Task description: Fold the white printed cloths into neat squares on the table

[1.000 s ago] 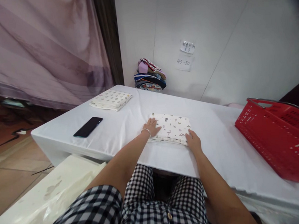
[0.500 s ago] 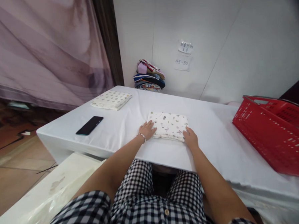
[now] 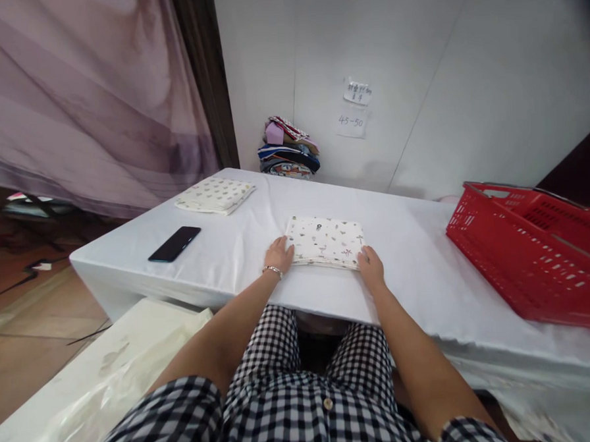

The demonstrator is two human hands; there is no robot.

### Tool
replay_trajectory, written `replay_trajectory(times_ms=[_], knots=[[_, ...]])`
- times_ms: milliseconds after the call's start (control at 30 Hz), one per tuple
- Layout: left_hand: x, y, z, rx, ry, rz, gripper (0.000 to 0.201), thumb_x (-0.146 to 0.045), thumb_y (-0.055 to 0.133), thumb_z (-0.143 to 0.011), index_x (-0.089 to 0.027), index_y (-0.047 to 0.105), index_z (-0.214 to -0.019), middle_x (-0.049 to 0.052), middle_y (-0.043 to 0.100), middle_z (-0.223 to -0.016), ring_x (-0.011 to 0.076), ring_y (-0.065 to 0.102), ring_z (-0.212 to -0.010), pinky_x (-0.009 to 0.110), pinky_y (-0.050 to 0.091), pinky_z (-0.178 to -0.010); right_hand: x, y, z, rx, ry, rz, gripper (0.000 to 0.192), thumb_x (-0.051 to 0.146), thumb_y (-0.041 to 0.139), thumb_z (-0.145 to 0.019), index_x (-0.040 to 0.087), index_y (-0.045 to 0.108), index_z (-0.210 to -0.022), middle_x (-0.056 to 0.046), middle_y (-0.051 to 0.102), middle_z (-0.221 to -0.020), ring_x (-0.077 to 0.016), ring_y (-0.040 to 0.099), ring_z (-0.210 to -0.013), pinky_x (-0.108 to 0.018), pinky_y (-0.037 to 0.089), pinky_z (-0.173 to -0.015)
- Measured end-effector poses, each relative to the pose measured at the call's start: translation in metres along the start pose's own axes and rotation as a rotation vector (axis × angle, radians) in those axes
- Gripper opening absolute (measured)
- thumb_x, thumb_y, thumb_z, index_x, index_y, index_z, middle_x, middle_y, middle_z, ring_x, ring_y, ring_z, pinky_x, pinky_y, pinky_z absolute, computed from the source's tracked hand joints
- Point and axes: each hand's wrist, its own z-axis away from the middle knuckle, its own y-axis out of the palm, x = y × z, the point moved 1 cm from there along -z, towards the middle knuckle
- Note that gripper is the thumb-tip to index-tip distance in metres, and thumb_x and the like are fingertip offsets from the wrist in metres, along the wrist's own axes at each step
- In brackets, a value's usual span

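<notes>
1. Since the earlier frame, both hands had slid back off the folded printed cloth (image 3: 326,242) to its near corners.
2. The cloth lay flat at the table's (image 3: 416,274) middle; the left hand (image 3: 278,255) and right hand (image 3: 371,270) rested open against its edges, gripping nothing.
3. Squaring it well probably meant even pressure from both sides.
4. A phone (image 3: 174,244), another folded cloth (image 3: 214,195) and a red basket (image 3: 529,255) lay apart; the wall notes (image 3: 353,109) were unreadable.
</notes>
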Motion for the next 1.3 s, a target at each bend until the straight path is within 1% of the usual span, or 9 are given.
replay_trajectory(times_ms=[100, 200, 367, 433, 600, 767, 1033, 1167, 1300], knots=[[0.002, 0.000, -0.001, -0.001, -0.018, 0.022, 0.049, -0.034, 0.030, -0.088, -0.014, 0.044, -0.131, 0.009, 0.051, -0.130, 0.0207, 0.047, -0.117, 0.030, 0.036, -0.102, 0.008, 0.001, 0.005, -0.013, -0.180, 0.152, 0.051, 0.039, 0.032, -0.087, 0.012, 0.048, -0.128, -0.011, 0.034, -0.143, -0.0224, 0.028, -0.132, -0.037, 0.025, -0.107], [0.004, 0.000, -0.005, 0.028, -0.058, 0.053, 0.049, -0.032, 0.028, -0.089, -0.015, 0.045, -0.130, 0.009, 0.054, -0.126, 0.0210, 0.050, -0.114, 0.031, 0.038, -0.099, 0.015, 0.002, 0.009, 0.103, -0.344, 0.241, 0.043, 0.035, 0.029, -0.090, 0.018, 0.056, -0.120, -0.006, 0.049, -0.132, -0.0192, 0.037, -0.126, -0.036, 0.024, -0.106], [-0.005, -0.004, 0.002, -0.011, -0.040, 0.001, 0.048, -0.034, 0.027, -0.090, -0.020, 0.043, -0.132, 0.006, 0.040, -0.141, 0.0226, 0.039, -0.125, 0.035, 0.033, -0.104, 0.019, 0.002, 0.010, 0.135, -0.349, 0.277, 0.042, 0.034, 0.027, -0.092, 0.021, 0.058, -0.117, -0.005, 0.053, -0.128, -0.0179, 0.040, -0.123, -0.034, 0.024, -0.103], [-0.012, -0.007, 0.010, -0.015, 0.089, -0.045, 0.048, -0.040, 0.029, -0.090, -0.025, 0.041, -0.133, 0.002, 0.032, -0.146, 0.0236, 0.030, -0.131, 0.040, 0.025, -0.108, 0.020, 0.001, 0.010, 0.136, -0.348, 0.292, 0.041, 0.033, 0.027, -0.092, 0.022, 0.058, -0.118, -0.005, 0.053, -0.128, -0.0185, 0.040, -0.124, -0.035, 0.024, -0.103], [-0.019, -0.007, 0.022, 0.168, 0.446, -0.094, 0.048, -0.048, 0.037, -0.088, -0.034, 0.040, -0.133, -0.002, 0.042, -0.140, 0.0225, 0.028, -0.133, 0.047, 0.004, -0.113, 0.024, 0.000, 0.016, 0.071, -0.417, 0.347, 0.040, 0.032, 0.029, -0.092, 0.020, 0.055, -0.121, -0.005, 0.051, -0.131, -0.0202, 0.032, -0.129, -0.040, 0.016, -0.107], [-0.007, -0.005, 0.019, 0.169, 0.456, -0.099, 0.045, -0.043, 0.038, -0.088, -0.035, 0.040, -0.133, -0.002, 0.041, -0.141, 0.0210, 0.028, -0.133, 0.048, 0.002, -0.112, 0.023, 0.002, 0.019, 0.168, -0.532, 0.350, 0.042, 0.036, 0.034, -0.091, 0.018, 0.055, -0.122, -0.005, 0.053, -0.129, -0.0180, 0.041, -0.122, -0.033, 0.024, -0.105], [0.016, -0.013, 0.020, 0.178, 0.432, -0.124, 0.044, -0.038, 0.036, -0.090, -0.036, 0.038, -0.133, -0.003, 0.037, -0.143, 0.0202, 0.023, -0.136, 0.051, -0.002, -0.112, 0.023, 0.003, 0.019, 0.155, -0.548, 0.352, 0.042, 0.035, 0.033, -0.091, 0.018, 0.054, -0.123, -0.007, 0.052, -0.129, -0.0202, 0.040, -0.123, -0.038, 0.024, -0.106], [0.013, -0.012, 0.020, 0.133, 0.490, -0.152, 0.045, -0.041, 0.039, -0.089, -0.031, 0.041, -0.132, 0.001, 0.040, -0.141, 0.0221, 0.026, -0.135, 0.050, -0.006, -0.112, 0.029, 0.005, 0.023, 0.168, -0.607, 0.379, 0.043, 0.037, 0.037, -0.090, 0.017, 0.052, -0.125, -0.008, 0.050, -0.131, -0.0225, 0.034, -0.129, -0.042, 0.019, -0.108], [0.006, -0.007, 0.016, 0.090, 0.566, -0.148, 0.043, -0.040, 0.041, -0.089, -0.027, 0.046, -0.129, 0.003, 0.047, -0.136, 0.0227, 0.033, -0.131, 0.049, 0.003, -0.113, 0.027, 0.011, 0.022, 0.198, -0.614, 0.367, 0.043, 0.036, 0.038, -0.091, 0.018, 0.049, -0.129, -0.008, 0.051, -0.131, -0.0216, 0.041, -0.124, -0.039, 0.029, -0.104]])
